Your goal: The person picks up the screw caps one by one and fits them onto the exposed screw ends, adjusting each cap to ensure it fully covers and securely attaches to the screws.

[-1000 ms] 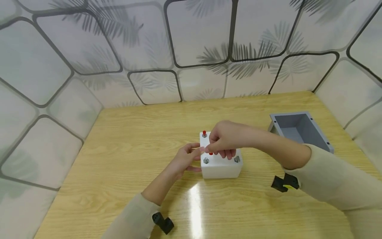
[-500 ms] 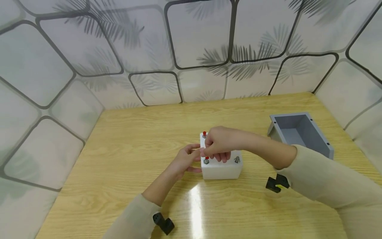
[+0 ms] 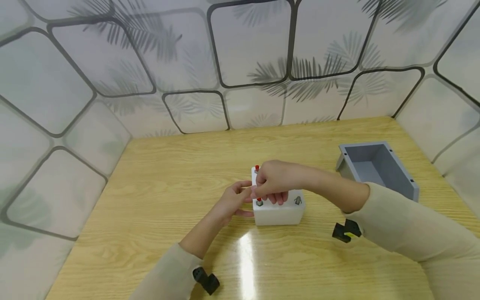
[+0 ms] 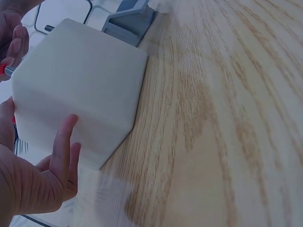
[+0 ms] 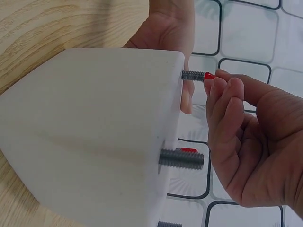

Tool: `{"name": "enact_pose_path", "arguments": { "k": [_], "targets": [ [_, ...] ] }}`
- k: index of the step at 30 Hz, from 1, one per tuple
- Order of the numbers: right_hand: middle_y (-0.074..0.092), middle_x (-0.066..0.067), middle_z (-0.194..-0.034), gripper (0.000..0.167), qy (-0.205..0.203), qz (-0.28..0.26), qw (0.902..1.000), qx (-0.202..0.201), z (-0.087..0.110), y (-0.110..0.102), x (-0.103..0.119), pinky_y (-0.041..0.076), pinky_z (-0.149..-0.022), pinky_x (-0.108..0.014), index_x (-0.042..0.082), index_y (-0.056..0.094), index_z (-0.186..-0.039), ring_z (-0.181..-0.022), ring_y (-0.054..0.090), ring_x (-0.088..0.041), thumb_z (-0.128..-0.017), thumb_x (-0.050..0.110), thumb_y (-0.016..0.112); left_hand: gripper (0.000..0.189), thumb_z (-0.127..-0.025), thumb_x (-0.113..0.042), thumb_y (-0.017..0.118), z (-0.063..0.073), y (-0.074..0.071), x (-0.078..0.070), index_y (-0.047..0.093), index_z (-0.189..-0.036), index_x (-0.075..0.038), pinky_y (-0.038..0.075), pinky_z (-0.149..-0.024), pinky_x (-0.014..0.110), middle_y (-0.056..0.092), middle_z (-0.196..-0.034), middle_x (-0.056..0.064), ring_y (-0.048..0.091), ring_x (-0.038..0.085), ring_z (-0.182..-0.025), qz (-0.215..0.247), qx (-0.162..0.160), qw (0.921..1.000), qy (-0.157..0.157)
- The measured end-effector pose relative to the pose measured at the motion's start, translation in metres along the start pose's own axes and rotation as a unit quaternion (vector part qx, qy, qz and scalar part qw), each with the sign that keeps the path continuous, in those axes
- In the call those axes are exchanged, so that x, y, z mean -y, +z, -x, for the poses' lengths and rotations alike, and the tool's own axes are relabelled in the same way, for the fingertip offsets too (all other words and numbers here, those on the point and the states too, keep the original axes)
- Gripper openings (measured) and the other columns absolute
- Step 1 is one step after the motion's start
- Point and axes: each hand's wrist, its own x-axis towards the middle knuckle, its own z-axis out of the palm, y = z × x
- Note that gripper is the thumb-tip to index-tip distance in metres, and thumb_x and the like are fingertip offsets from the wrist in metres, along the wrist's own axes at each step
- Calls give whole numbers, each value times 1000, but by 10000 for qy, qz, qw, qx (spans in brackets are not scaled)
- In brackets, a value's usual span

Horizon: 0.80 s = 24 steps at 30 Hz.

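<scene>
A white block [image 3: 279, 214] with threaded metal studs on its top stands on the table. My right hand [image 3: 277, 181] is over the block and pinches a small red cap [image 5: 209, 76] between thumb and index finger. The cap is at the tip of the near-left stud [image 5: 193, 75]. My left hand [image 3: 229, 202] rests against the block's left side, with extended fingertips [image 4: 71, 120] on that face and the thumb at the top edge. Another red cap [image 3: 257, 168] tops the far-left stud. The near-right stud [image 3: 298, 200] is bare. My right hand hides part of the block's top.
A grey open bin [image 3: 378, 166] stands to the right, partly behind my right forearm. The wooden table [image 3: 161, 200] meets patterned walls [image 3: 251, 106] at the back and sides. Black wrist devices [image 3: 205, 281] sit on both sleeves.
My right hand has moved left and toward me, bringing the red cap to the near-left stud's tip. My left hand and the block have stayed in place.
</scene>
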Motion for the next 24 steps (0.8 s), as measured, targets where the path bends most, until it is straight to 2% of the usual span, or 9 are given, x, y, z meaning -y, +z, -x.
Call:
{"name": "enact_pose_path", "arguments": {
  "k": [7, 12, 24],
  "targets": [
    [52, -1, -49, 31, -87, 135, 9998, 77, 1, 3, 2, 48, -40, -21, 7, 60, -63, -39, 51, -11, -89, 23, 64, 54, -94, -29, 56, 0, 0, 0, 39, -138, -3, 60, -71, 39, 51, -116, 17, 58, 28, -105, 43, 38, 10000, -53],
    [52, -1, -49, 31, -125, 34, 9997, 196, -1, 3, 1, 48, -40, -21, 7, 59, -62, -39, 51, -11, -89, 21, 63, 55, -93, -28, 57, 1, -1, -1, 38, -139, -3, 60, -70, 39, 51, -116, 17, 59, 29, -105, 32, 16, 10000, -11],
    [56, -2, -55, 31, 210, -455, 9962, 709, -6, -6, -4, 49, -42, -20, 8, 62, -70, -45, 55, -10, -93, 28, 60, 55, -93, -29, 57, 1, 0, -2, 39, -138, -3, 60, -70, 40, 51, -117, 17, 58, 28, -106, -17, -5, 10000, -11]
  ]
}}
